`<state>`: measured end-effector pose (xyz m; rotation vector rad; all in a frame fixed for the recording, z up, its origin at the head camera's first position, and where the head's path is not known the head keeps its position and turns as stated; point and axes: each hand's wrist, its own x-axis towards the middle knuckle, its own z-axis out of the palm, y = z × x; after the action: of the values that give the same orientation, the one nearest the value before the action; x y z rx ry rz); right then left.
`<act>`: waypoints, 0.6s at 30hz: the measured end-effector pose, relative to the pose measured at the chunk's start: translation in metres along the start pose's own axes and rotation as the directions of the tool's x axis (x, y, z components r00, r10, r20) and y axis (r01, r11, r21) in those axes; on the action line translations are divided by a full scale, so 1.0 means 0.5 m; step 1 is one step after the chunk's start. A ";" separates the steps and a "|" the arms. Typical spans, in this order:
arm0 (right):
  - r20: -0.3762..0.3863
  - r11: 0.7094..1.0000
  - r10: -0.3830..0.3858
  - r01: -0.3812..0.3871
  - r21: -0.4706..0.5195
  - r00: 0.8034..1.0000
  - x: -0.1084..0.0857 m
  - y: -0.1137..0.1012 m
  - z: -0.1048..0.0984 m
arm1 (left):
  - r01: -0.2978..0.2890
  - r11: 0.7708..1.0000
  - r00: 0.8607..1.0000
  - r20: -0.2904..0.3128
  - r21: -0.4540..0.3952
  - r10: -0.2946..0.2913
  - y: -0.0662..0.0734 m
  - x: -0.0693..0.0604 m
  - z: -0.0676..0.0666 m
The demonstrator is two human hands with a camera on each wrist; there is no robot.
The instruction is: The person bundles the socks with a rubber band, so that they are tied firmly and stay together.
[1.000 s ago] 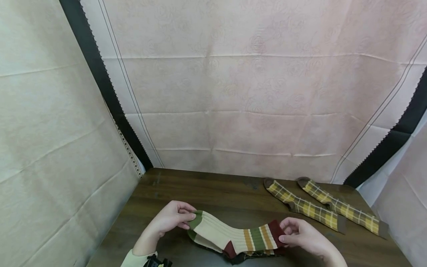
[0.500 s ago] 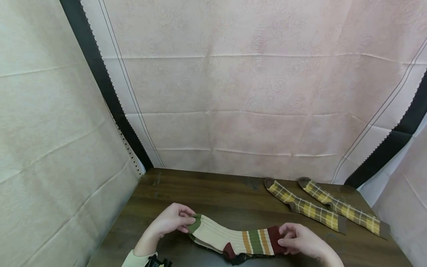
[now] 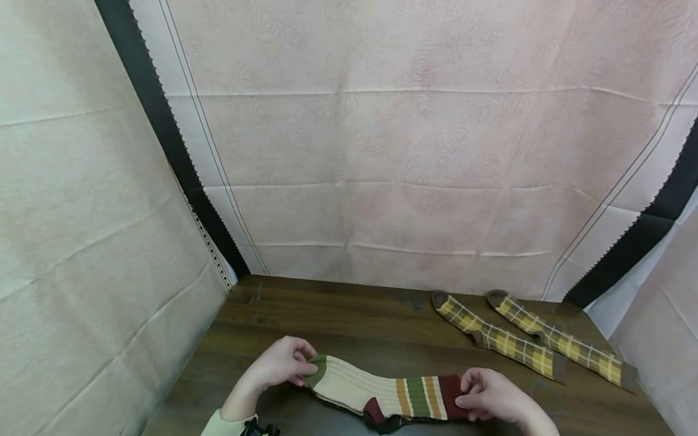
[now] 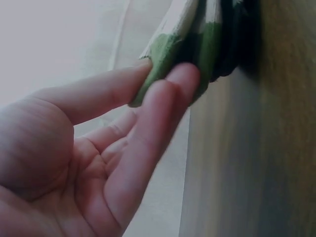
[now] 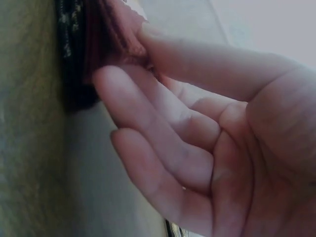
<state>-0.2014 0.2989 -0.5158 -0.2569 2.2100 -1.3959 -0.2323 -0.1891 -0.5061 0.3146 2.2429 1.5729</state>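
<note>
A cream sock [image 3: 354, 383] with a green toe, a dark red heel and cuff, and green and mustard stripes lies stretched sideways near the front of the table. My left hand [image 3: 282, 364] pinches its toe between thumb and fingers. At the other end, my right hand [image 3: 493, 393] pinches the cuff. Beneath the top sock, the left wrist view shows a second green toe [image 4: 210, 47] and a dark sock [image 4: 234, 39] under that. Dark patterned fabric [image 5: 71, 49] also shows under the red cuff in the right wrist view. Most of the lower layers are hidden.
Two yellow plaid socks [image 3: 501, 339] with brown toes and cuffs lie side by side at the back right of the brown wooden table [image 3: 338, 309]. Pale cloth [image 3: 409, 151] hangs behind the table, with more on both sides.
Both hands have lowered slightly toward the front with the cream sock, which now sits closer over the layers beneath it. The plaid socks have stayed put.
</note>
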 end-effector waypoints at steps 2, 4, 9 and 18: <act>-0.011 1.000 0.014 -0.014 -0.008 1.000 0.002 0.000 0.000 | 0.001 1.000 1.000 -0.001 0.015 -0.001 -0.004 0.000 0.001; -0.024 0.999 0.030 -0.031 -0.022 0.999 0.004 0.002 -0.002 | 0.000 1.000 1.000 -0.001 0.027 0.000 -0.008 0.000 0.002; -0.050 0.998 0.043 -0.045 -0.047 0.998 0.008 0.006 -0.002 | 0.003 0.998 1.000 -0.011 0.062 -0.002 -0.007 0.000 0.004; -0.072 0.998 0.032 -0.037 -0.059 0.997 0.010 0.008 0.001 | 0.005 0.990 1.000 -0.016 0.139 -0.003 -0.001 -0.002 0.007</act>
<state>-0.2050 0.2981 -0.5213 -0.1918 2.3058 -1.3414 -0.2298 -0.1867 -0.5074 0.3362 2.3689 1.4247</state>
